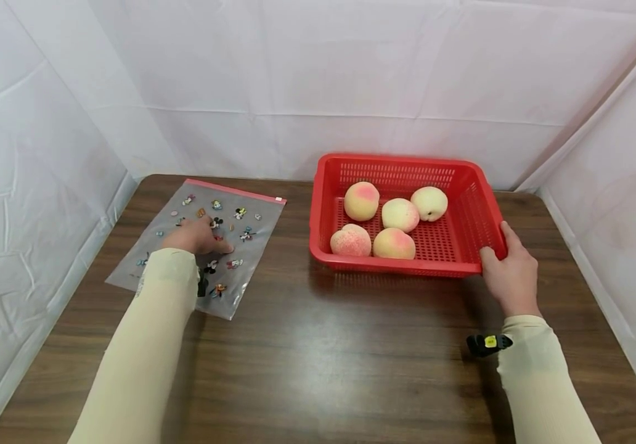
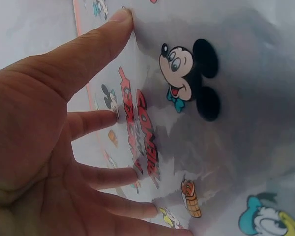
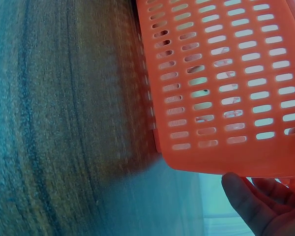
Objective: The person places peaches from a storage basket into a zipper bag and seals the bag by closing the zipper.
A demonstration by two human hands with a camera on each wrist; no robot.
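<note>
On the left of the head view my left hand lies over a clear zip bag printed with cartoon figures. In the left wrist view its fingers are spread and nearly straight, their tips touching the plastic. My right hand grips the right front rim of a red plastic basket, thumb inside and fingers outside. Several peaches sit in the basket, mostly toward its left and middle. The right wrist view shows the slotted side of the basket, with the right hand at its edge.
A dark wood-grain table carries the bag and basket. White sheeting stands behind the table and along both sides. The bag's red zip edge faces the back, with a white slider at its right end.
</note>
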